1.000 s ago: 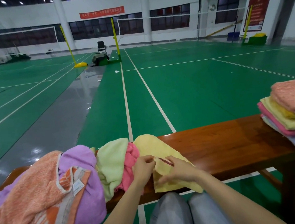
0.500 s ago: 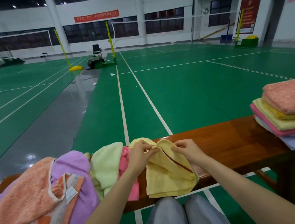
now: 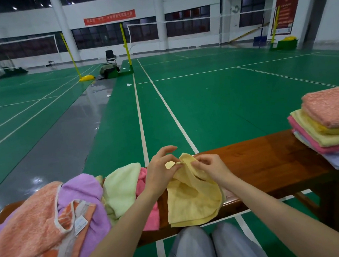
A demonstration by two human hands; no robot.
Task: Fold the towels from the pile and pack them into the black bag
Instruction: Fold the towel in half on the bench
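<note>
I've raised the yellow towel off the bench; left hand and right hand now pinch its top edge at twelve o'clock. It's ready to spread and fold, I judge.

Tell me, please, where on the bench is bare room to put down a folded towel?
The free patch is the bare wood of the bench, between the yellow towel that both hands pinch and the folded stack at the right end. Left of the yellow towel it is crowded: the unfolded pile covers the bench to its left end.
</note>
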